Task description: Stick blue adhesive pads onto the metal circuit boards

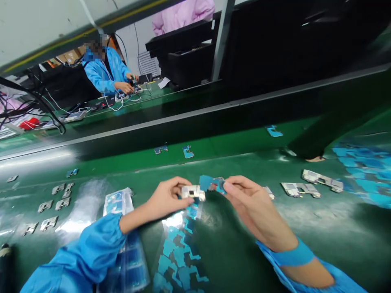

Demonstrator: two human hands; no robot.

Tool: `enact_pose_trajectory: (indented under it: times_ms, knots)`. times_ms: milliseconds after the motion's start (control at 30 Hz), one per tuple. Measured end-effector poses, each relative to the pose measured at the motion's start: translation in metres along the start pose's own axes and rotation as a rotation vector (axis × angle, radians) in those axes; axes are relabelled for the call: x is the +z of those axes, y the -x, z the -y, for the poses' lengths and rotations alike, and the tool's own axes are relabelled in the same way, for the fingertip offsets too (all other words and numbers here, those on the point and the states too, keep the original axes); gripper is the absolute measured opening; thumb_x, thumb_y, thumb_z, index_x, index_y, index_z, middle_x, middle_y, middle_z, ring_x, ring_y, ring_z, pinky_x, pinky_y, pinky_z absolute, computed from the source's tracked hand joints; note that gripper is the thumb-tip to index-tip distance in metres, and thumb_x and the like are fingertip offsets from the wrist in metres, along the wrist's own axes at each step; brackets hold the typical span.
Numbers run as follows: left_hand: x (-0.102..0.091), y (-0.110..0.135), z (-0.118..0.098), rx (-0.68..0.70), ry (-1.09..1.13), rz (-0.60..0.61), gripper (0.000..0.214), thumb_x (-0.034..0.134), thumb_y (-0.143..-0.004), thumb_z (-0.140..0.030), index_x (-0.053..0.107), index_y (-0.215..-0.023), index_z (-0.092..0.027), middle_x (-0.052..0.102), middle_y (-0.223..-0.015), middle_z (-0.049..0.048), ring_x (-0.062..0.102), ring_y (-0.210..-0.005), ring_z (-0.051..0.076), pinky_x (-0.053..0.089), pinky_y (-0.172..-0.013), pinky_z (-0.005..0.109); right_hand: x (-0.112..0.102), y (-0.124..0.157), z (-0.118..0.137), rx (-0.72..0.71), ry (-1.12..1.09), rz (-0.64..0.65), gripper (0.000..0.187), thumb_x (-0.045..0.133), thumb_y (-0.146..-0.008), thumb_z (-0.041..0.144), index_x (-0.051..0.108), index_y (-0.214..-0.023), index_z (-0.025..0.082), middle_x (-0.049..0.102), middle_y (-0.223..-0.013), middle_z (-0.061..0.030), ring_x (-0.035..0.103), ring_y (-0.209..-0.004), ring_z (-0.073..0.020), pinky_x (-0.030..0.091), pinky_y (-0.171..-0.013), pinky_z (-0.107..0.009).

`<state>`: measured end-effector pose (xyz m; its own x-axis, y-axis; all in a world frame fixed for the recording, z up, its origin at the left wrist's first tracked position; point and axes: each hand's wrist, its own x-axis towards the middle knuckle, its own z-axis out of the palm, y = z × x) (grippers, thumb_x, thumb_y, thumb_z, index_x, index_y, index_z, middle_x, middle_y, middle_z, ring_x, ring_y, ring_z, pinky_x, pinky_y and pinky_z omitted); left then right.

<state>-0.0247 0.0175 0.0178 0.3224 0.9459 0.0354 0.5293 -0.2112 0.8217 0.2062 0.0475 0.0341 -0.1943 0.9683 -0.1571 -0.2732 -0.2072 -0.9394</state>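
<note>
My left hand (166, 197) pinches a small silver metal shield piece (193, 192) just above the green mat. My right hand (244, 195) pinches a blue adhesive film piece (210, 183) right beside the metal piece, the two nearly touching. Below my hands lies a clear backing sheet with several blue film cut-outs (179, 254). Both forearms wear blue sleeves.
Several silver metal parts (49, 203) lie in rows at left, and more metal parts (301, 189) at right. A packet of film sheets (117, 201) sits by my left arm. Blue pieces (187, 152) ride the conveyor belt. A person in blue (105, 71) works at far left.
</note>
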Motion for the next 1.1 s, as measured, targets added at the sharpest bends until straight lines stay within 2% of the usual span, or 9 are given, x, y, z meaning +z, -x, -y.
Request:
enact_pose_trajectory:
  times_ms: [100, 167, 300, 367, 467, 600, 700, 867, 1100]
  knots:
    - [0.019, 0.036, -0.010, -0.214, 0.545, -0.074, 0.045, 0.077, -0.081, -0.039, 0.060, -0.114, -0.014, 0.072, -0.090, 0.0067, 0.070, -0.075, 0.017, 0.056, -0.066, 0.027, 0.009, 0.011, -0.006, 0.075, 0.115, 0.111, 0.030, 0.088, -0.070, 0.047, 0.075, -0.076, 0.021, 0.078, -0.090, -0.0096, 0.073, -0.095, -0.0266, 0.059, -0.086, -0.037]
    - [0.028, 0.050, -0.012, -0.307, 0.691, -0.141, 0.047, 0.083, -0.075, -0.040, 0.066, -0.112, -0.015, 0.073, -0.088, 0.0058, 0.070, -0.074, 0.017, 0.058, -0.069, 0.030, 0.013, 0.016, -0.013, 0.123, 0.146, 0.179, 0.029, 0.087, -0.070, 0.047, 0.075, -0.075, 0.021, 0.078, -0.086, -0.0096, 0.073, -0.095, -0.0270, 0.060, -0.081, -0.034]
    - [0.031, 0.054, -0.006, -0.334, 0.615, -0.184, 0.055, 0.087, -0.070, -0.045, 0.070, -0.116, -0.020, 0.073, -0.080, 0.0035, 0.068, -0.068, 0.018, 0.059, -0.063, 0.032, 0.014, 0.020, -0.026, 0.118, 0.240, 0.164, 0.028, 0.088, -0.069, 0.046, 0.076, -0.074, 0.021, 0.073, -0.069, -0.0046, 0.070, -0.069, -0.0195, 0.057, -0.060, -0.026]
    - [0.028, 0.053, -0.001, -0.307, 0.578, -0.173, 0.057, 0.088, -0.068, -0.044, 0.071, -0.118, -0.022, 0.070, -0.073, 0.0010, 0.064, -0.061, 0.016, 0.057, -0.057, 0.029, 0.011, 0.019, -0.028, 0.112, 0.313, 0.169, 0.027, 0.088, -0.069, 0.046, 0.077, -0.073, 0.021, 0.072, -0.067, -0.0040, 0.066, -0.060, -0.0164, 0.054, -0.053, -0.024]
    - [0.025, 0.054, 0.003, -0.219, 0.539, -0.147, 0.059, 0.090, -0.066, -0.039, 0.072, -0.120, -0.023, 0.066, -0.073, -0.0013, 0.059, -0.055, 0.011, 0.053, -0.053, 0.024, 0.006, 0.015, -0.027, 0.082, 0.382, 0.146, 0.028, 0.088, -0.066, 0.047, 0.079, -0.073, 0.022, 0.073, -0.067, -0.0050, 0.067, -0.060, -0.0174, 0.055, -0.053, -0.024]
    - [0.026, 0.057, 0.005, -0.141, 0.501, -0.142, 0.056, 0.088, -0.070, -0.035, 0.071, -0.122, -0.023, 0.069, -0.081, 0.0008, 0.062, -0.060, 0.011, 0.055, -0.056, 0.023, 0.003, 0.013, -0.026, 0.075, 0.447, 0.141, 0.027, 0.087, -0.066, 0.049, 0.080, -0.074, 0.024, 0.076, -0.070, -0.0061, 0.070, -0.062, -0.0188, 0.058, -0.056, -0.025]
    - [0.029, 0.059, 0.005, -0.150, 0.566, -0.144, 0.054, 0.088, -0.071, -0.032, 0.069, -0.121, -0.022, 0.072, -0.079, 0.0008, 0.068, -0.064, 0.014, 0.058, -0.060, 0.025, 0.003, 0.015, -0.026, 0.084, 0.472, 0.166, 0.025, 0.088, -0.067, 0.047, 0.080, -0.073, 0.024, 0.077, -0.072, -0.0061, 0.071, -0.063, -0.0184, 0.058, -0.057, -0.023]
    - [0.031, 0.059, 0.002, -0.178, 0.695, -0.145, 0.050, 0.088, -0.071, -0.027, 0.068, -0.116, -0.021, 0.078, -0.088, 0.0041, 0.077, -0.082, 0.021, 0.063, -0.075, 0.032, 0.005, 0.018, -0.025, 0.048, 0.487, 0.152, 0.022, 0.088, -0.067, 0.044, 0.079, -0.071, 0.024, 0.077, -0.070, -0.0059, 0.071, -0.061, -0.0185, 0.059, -0.056, -0.023]
    - [0.029, 0.060, 0.000, -0.195, 0.709, -0.132, 0.050, 0.088, -0.071, -0.028, 0.068, -0.116, -0.020, 0.079, -0.090, 0.0061, 0.078, -0.084, 0.023, 0.064, -0.077, 0.036, 0.008, 0.017, -0.022, 0.027, 0.508, 0.165, 0.021, 0.087, -0.068, 0.044, 0.079, -0.071, 0.024, 0.077, -0.069, -0.0058, 0.071, -0.060, -0.0184, 0.060, -0.057, -0.023]
